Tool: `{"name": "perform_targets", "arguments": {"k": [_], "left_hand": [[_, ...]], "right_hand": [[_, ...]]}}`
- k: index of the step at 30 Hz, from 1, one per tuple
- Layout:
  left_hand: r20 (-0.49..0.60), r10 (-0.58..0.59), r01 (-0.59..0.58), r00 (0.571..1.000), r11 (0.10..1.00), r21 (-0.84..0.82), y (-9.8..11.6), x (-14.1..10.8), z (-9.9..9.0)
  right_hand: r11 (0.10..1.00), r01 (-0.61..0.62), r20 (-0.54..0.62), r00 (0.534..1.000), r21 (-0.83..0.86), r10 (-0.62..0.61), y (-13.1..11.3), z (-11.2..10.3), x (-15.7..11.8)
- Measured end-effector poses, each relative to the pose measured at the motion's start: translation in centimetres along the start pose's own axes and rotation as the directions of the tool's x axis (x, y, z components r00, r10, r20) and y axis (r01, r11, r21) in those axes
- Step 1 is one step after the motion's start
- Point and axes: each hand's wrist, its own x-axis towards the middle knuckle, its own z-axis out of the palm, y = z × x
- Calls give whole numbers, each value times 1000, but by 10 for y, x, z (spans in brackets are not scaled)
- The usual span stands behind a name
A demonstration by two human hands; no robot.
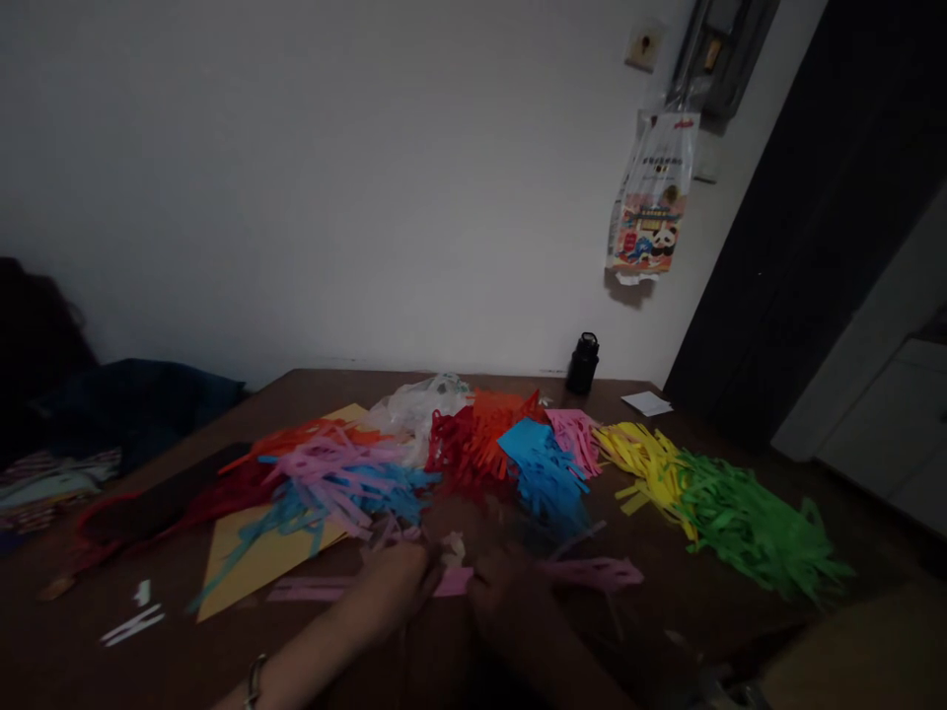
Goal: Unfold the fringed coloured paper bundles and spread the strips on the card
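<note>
Low in the head view, my left hand (394,582) and my right hand (509,592) are close together over the table. A pink fringed paper strip (453,583) spans the gap between them, and both hands have their fingers closed on it. Its fringed ends stick out past either hand. Just beyond lies a small pale scrap (453,545), blurred. Cut blue fringe (389,490) and pink-purple fringe (332,459) lie loosely beyond my left hand, partly over a yellow sheet (255,557). Another blue fringed piece (544,468) is beyond my right hand.
Red fringe (459,449), orange fringe (503,414), yellow fringe (647,459) and green fringe (762,528) spread across the brown table (296,390). A clear plastic bag (421,399), black bottle (583,365) and white cards (647,402) stand or lie toward the back. White strips (133,623) lie left.
</note>
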Motion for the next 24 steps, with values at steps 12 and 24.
{"name": "perform_targets", "arguments": {"k": [12,24], "left_hand": [[-337,354,-339,872,935,103,14,-18,33],[-233,184,-216,955,969,-121,2,-31,32]], "right_hand": [[986,-114,-56,991,124,122,-14,-12,-5],[985,-173,16,985,8,173,17,-7,-38]]}}
